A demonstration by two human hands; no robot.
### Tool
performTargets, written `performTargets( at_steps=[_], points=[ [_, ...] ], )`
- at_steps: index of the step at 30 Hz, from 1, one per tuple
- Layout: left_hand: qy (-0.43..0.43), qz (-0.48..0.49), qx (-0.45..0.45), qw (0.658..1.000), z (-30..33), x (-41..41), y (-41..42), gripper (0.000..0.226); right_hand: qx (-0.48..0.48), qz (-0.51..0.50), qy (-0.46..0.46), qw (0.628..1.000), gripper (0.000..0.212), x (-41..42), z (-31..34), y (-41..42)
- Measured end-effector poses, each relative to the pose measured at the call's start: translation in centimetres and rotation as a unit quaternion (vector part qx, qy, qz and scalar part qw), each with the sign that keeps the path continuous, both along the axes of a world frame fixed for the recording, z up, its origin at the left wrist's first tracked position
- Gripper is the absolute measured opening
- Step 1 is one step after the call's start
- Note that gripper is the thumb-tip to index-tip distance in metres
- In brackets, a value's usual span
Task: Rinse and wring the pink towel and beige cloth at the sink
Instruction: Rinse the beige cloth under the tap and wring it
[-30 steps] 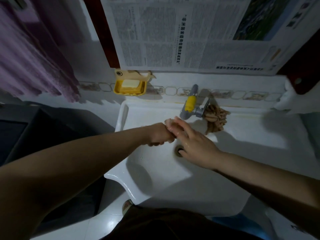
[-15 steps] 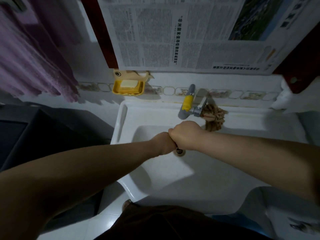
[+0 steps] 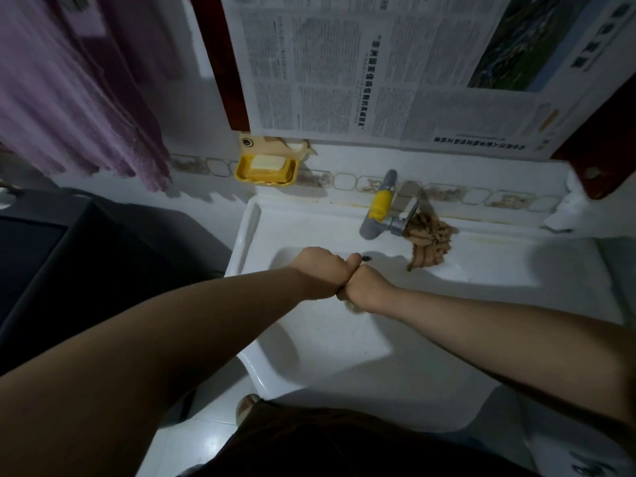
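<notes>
My left hand (image 3: 316,270) and my right hand (image 3: 366,284) are fists pressed knuckle to knuckle over the white sink (image 3: 344,342). Between them they grip a small beige cloth (image 3: 351,306). Only a pale scrap of it shows, under the right hand. The pink towel (image 3: 69,91) hangs at the upper left, away from both hands. The grey tap with a yellow handle (image 3: 378,208) stands behind the hands, and I see no water running from it.
A tan ribbed rag (image 3: 430,241) lies on the sink ledge right of the tap. A yellow soap dish with a soap bar (image 3: 266,166) is fixed to the wall. Newspaper (image 3: 395,70) covers the wall above. A dark cabinet (image 3: 86,270) stands left of the sink.
My right hand went from flat fingers laid over the left fist to a closed fist against it. Both fists have turned and stay over the basin.
</notes>
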State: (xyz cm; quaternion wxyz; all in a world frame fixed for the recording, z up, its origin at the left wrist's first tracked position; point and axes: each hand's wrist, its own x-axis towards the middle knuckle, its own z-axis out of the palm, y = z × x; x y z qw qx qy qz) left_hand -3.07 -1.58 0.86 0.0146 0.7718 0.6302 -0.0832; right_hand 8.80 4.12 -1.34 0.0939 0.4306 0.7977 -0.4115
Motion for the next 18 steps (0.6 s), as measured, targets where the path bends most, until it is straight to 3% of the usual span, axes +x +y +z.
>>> performTargets(
  at_steps=[3, 7, 9, 11, 14, 18],
  points=[
    [0.003, -0.022, 0.027, 0.999, 0.5, -0.1, 0.1, 0.045, 0.038, 0.037, -0.009, 0.999, 0.027, -0.1, 0.5, 0.3],
    [-0.063, 0.044, 0.088, 0.993, 0.9, -0.8, 0.1, 0.047, 0.029, 0.061, 0.013, 0.998, 0.021, 0.6, 2.0, 1.3],
    [-0.115, 0.081, 0.097, 0.985, 1.2, -2.0, -0.1, 0.042, -0.015, 0.011, 0.061, 0.998, 0.05, 1.0, 2.9, 1.4],
    [-0.193, 0.126, 0.066, 0.971, 1.9, -3.4, -0.5, 0.051, -0.038, -0.048, 0.13, 0.99, 0.06, 0.8, 3.7, 1.2],
    [-0.349, 0.194, -0.013, 0.917, 3.4, -5.4, -1.1, 0.056, -0.06, -0.153, 0.201, 0.966, 0.04, -0.1, 5.1, 0.3],
    [-0.549, 0.215, -0.04, 0.807, 4.8, -8.9, -3.0, 0.027, -0.028, -0.222, 0.27, 0.937, 0.032, -2.6, 6.6, -1.7]
  ],
)
